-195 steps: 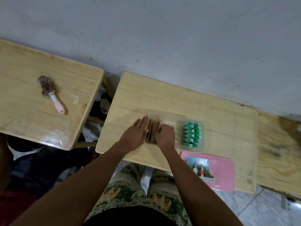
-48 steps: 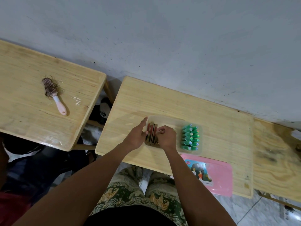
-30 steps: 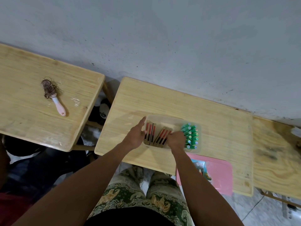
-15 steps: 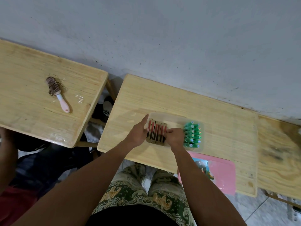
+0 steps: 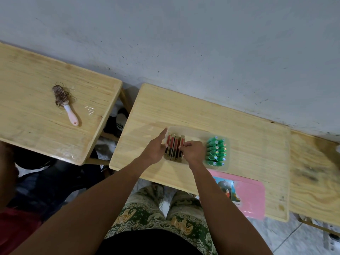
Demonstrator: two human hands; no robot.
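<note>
A clear plastic tray [image 5: 191, 130] sits on the middle wooden table [image 5: 184, 111]. Its left part holds a tight row of several slim red-and-gold boxes [image 5: 173, 148] lying side by side. Its right part holds a packed cluster of green tubes [image 5: 216, 151]. My left hand [image 5: 154, 151] rests at the tray's left end, forefinger stretched along the rim and thumb against the leftmost box. My right hand [image 5: 194, 152] is curled at the right end of the row, its fingertips pinching the rightmost box. It hides the tray's middle.
A pink lid with a picture [image 5: 248, 196] lies at the table's near right edge. A hairbrush full of hair [image 5: 63, 102] lies on the left table [image 5: 36, 126]. Another wooden table [image 5: 312, 181] adjoins on the right. A grey wall stands behind. A gap with dark items separates the left tables.
A second ago some boxes lay tilted and apart from the others; my right hand has pushed them left into one straight row. My left hand has stayed at the tray's left end.
</note>
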